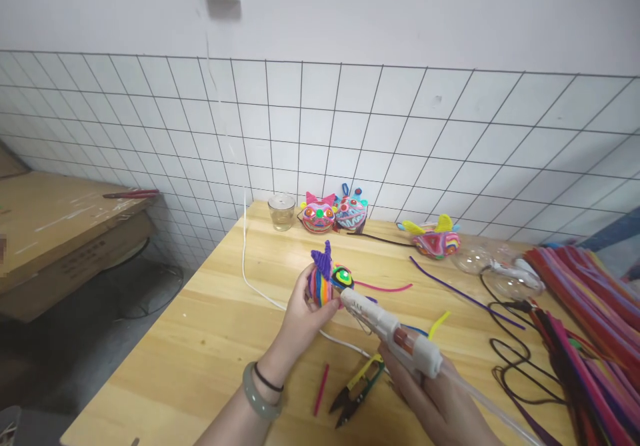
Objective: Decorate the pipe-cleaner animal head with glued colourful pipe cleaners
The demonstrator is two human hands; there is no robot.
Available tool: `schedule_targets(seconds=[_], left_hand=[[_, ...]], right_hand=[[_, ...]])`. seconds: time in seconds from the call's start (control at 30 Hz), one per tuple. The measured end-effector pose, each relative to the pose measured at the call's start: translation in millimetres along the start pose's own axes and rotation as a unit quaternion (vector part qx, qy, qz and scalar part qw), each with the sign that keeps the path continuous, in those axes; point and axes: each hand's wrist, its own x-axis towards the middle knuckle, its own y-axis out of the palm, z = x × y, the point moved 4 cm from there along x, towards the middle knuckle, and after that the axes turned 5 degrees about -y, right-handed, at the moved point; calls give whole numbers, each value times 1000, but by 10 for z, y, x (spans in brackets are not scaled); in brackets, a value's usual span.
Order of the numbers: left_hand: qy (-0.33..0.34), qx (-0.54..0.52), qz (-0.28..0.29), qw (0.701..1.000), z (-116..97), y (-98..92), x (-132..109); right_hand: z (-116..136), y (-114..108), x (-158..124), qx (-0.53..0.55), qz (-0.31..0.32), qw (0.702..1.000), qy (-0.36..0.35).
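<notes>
My left hand point(311, 313) is closed around a small rainbow-striped pipe-cleaner figure point(320, 287) with purple ears and a green-and-yellow eye. In my right hand point(430, 393) is a white hot glue gun point(385, 329), its nozzle pointing at the figure's near side. I cannot tell whether the nozzle touches it. A clear glue stick point(493, 403) trails from the gun's back end. Below the gun lie thread snips point(357, 393) with yellow and green handles, spread apart. Beside them is a short dark-pink pipe-cleaner piece point(321, 389).
Finished pipe-cleaner figures point(320, 213) and a glass point(282, 211) stand along the wall. A yellow-eared figure point(436, 241), clear plastic balls point(515, 279), a black cord point(507, 346) and pipe-cleaner bundles point(590, 299) lie at right. A white cable point(260, 294) crosses the table.
</notes>
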Motion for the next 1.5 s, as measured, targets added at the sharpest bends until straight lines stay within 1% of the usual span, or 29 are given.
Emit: schedule_targets(seconds=[0.1, 0.23, 0.47, 0.63, 0.77, 0.83, 0.97, 1.07, 1.2, 1.37, 1.5], left_hand=[[-1, 2, -4, 1000, 7, -3, 5], [4, 5, 6, 1000, 14, 3, 10], [0, 9, 0, 1000, 22, -6, 7], [8, 21, -2, 1000, -4, -12, 21], [5, 22, -3, 1000, -24, -4, 18], [1, 21, -13, 1000, -27, -11, 16], [-10, 23, -33, 999, -20, -42, 21], [-10, 20, -30, 999, -7, -57, 28], [-3, 19, -22, 1000, 31, -69, 38], [12, 13, -20, 1000, 72, -86, 50], [12, 18, -22, 1000, 86, -96, 55]], right_hand=[[45, 9, 2, 9, 5, 1000, -6], [18, 0, -28, -1, -22, 999, -24], [90, -4, 26, 10, -5, 999, -39], [57, -14, -5, 18, -9, 1000, -13], [54, 11, 11, 34, 7, 999, 5], [82, 14, 29, 33, 10, 999, -1], [94, -4, 28, 22, -5, 1000, -1], [74, -21, 17, 19, -15, 1000, -9], [103, -16, 43, 6, 1, 999, -44], [122, -26, 45, -4, -3, 999, -33], [101, -39, 28, -13, -13, 1000, -18]])
